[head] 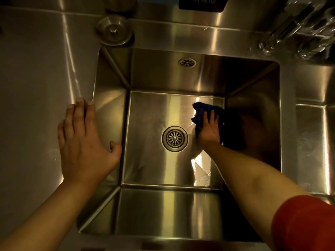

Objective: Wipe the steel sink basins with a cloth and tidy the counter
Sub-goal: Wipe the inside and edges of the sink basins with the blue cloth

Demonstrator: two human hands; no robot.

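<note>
Right hand (208, 131): flat, pressing the cloth (201, 109) on the basin (154, 109) floor, right of the drain (174, 138).
Left hand (85, 138): spread, empty, on the counter (36, 87).
Risk: cloth may bunch, leaving corners streaked; left palm could slip on wet steel.

Red sleeve (306, 223) on right arm; left forearm bare.

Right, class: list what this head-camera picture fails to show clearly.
- Dark blue cloth: mostly covered by the right hand and shadow.
- Second basin: cut off by the right edge.
- Sign: cut by the top edge, text blurred.
- Glassware, top right: blurred.
</note>
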